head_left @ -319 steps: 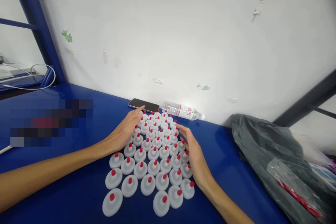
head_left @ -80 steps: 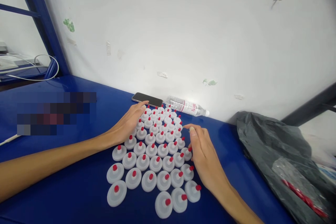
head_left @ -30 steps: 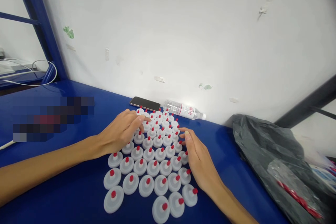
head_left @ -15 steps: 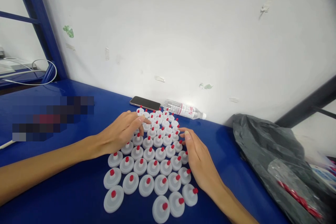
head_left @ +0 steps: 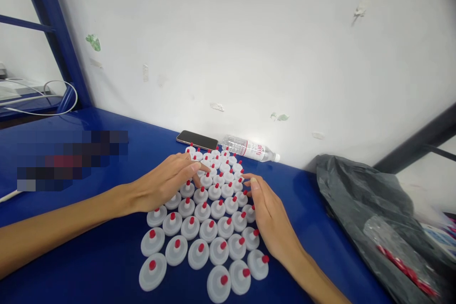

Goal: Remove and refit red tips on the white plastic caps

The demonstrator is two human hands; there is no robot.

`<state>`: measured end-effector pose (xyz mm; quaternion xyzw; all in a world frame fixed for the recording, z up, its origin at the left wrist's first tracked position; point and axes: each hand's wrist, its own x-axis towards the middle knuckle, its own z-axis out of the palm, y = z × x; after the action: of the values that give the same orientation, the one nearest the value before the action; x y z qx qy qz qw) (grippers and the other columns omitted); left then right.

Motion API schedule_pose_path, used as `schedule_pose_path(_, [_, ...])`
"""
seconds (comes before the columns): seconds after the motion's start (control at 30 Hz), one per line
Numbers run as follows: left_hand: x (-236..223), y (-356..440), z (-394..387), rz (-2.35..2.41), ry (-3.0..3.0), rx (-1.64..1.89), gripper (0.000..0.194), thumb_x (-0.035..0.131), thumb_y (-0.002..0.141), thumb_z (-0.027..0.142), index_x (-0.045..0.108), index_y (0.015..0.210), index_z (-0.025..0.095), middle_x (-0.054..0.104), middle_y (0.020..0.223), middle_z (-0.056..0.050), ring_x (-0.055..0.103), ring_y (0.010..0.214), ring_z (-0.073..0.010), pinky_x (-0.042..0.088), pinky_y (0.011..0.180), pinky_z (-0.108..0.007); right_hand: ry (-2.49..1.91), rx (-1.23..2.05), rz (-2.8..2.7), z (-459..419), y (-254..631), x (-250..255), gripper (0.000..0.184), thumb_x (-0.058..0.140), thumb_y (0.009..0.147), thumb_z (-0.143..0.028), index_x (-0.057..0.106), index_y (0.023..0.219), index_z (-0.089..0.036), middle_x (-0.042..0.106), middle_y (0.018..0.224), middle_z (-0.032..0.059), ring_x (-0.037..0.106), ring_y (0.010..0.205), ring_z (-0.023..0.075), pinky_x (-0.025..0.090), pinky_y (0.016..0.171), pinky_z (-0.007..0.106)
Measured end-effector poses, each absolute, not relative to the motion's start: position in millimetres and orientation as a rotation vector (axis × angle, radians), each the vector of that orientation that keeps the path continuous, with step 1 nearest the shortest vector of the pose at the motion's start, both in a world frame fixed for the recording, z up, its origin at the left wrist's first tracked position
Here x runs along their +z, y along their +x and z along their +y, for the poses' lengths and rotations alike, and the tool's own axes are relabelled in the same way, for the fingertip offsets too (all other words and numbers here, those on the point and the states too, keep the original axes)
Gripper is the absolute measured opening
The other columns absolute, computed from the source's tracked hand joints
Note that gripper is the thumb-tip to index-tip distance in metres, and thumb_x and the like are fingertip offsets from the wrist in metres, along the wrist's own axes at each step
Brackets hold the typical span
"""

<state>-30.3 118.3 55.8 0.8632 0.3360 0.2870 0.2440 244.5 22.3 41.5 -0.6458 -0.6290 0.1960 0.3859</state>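
"Since you have the feed, what shows from the far left?"

"I've got a blue frame (head_left: 61, 38) at the edge, then the blue surface (head_left: 85, 247). Next, the left hand (head_left: 170, 178) extends across it, grip spread, fingers over the white discs (head_left: 218, 210)."

"Is it touching any?"

"From my camera I can't judge; the fingers hide some of them. The discs stand close together on the surface in uneven rows between both hands, their red tips (head_left: 211, 224) pointing up. Behind them I see a dark-screened phone (head_left: 197, 139), and just right of that a clear bottle (head_left: 249, 148) on its side near the white wall (head_left: 249, 47)."

"And the right hand (head_left: 272, 221)?"

"I have it along the cluster's right side, grip spread with the fingers curved; contact is unclear to me. Farther right lies a dark plastic bag (head_left: 342, 194), with a clear bag (head_left: 384, 232) of red pieces (head_left: 406, 266) on it."
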Motion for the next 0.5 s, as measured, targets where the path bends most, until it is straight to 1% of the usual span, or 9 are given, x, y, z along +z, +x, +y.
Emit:
schedule_pose_path(0.1, [55.3, -30.1, 121.3, 0.898, 2.36, 0.816, 0.063, 0.024, 0.115, 0.051, 0.082, 0.103, 0.03, 0.081, 0.116, 0.0, 0.066, 0.115, -0.027, 0.041, 0.111, -0.04, -1.65, 0.5, -1.607, 21.8, 244.2, 42.1, 0.063, 0.024, 0.112, -0.07, 0.067, 0.135, -0.031, 0.073, 0.13, 0.0062, 0.07, 0.116, 0.026, 0.056, 0.101, 0.041])
schedule_pose_path(0.2, [56.1, -29.4, 124.7, 0.887, 2.35, 0.886, 0.066, 0.021, 0.115, 0.049, 0.08, 0.095, 0.027, 0.081, 0.11, -0.002, 0.068, 0.114, -0.027, 0.045, 0.109, -0.039, -1.656, 0.502, -1.609, 21.5, 244.2, 42.7, 0.064, 0.024, 0.111, -0.07, 0.067, 0.135, -0.03, 0.072, 0.132, 0.0074, 0.069, 0.116, 0.0264, 0.055, 0.102, 0.042])
schedule_pose_path(0.3, [55.9, -29.4, 128.1, 0.892, 2.333, 0.946, 0.067, 0.021, 0.115, 0.051, 0.08, 0.097, 0.025, 0.079, 0.096, -0.003, 0.069, 0.103, -0.0265, 0.05, 0.099, -0.039, -1.646, 0.527, -1.61, 21.4, 244.3, 42.8, 0.064, 0.023, 0.112, -0.069, 0.067, 0.137, -0.03, 0.073, 0.133, 0.0073, 0.069, 0.118, 0.0262, 0.054, 0.104, 0.043])
schedule_pose_path(0.37, [54.7, -29.7, 130.0, 0.906, 2.323, 0.973, 0.066, 0.022, 0.115, 0.051, 0.08, 0.1, 0.024, 0.078, 0.093, -0.003, 0.068, 0.097, -0.0259, 0.051, 0.094, -0.04, -1.644, 0.519, -1.62, 21.4, 244.3, 42.7, 0.063, 0.023, 0.112, -0.069, 0.067, 0.137, -0.03, 0.073, 0.133, 0.0069, 0.068, 0.12, 0.0261, 0.054, 0.105, 0.043])
schedule_pose_path(0.5, [52.0, -29.4, 130.7, 0.926, 2.324, 1.012, 0.066, 0.022, 0.114, 0.053, 0.081, 0.104, 0.024, 0.077, 0.09, -0.003, 0.067, 0.095, -0.0259, 0.051, 0.09, -0.041, -1.644, 0.507, -1.627, 21.2, 244.3, 42.6, 0.063, 0.023, 0.112, -0.068, 0.068, 0.136, -0.031, 0.073, 0.133, 0.0061, 0.069, 0.12, 0.0257, 0.054, 0.104, 0.042])
